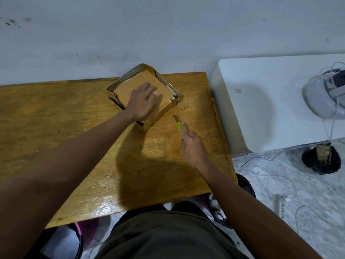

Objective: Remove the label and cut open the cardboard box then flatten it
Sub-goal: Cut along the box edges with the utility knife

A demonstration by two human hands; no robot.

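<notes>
A small brown cardboard box (128, 85) sits near the far edge of the wooden table (74, 146), turned at an angle. Torn edges and a scrap of label with printed digits show at its right corner. My left hand (143, 101) lies flat on the box's top, fingers spread, pressing it down. My right hand (192, 146) is just right of the box and grips a green utility knife (178, 125). Its blade is out and points toward the box's near right side, a short gap away.
A white cabinet (261, 101) stands to the right of the table with a white headset (324, 98) and cables on it. A black bag (321, 159) with cardboard lies on the marble floor. A black bin (244, 187) sits under the table's right corner. The wall is directly behind the table.
</notes>
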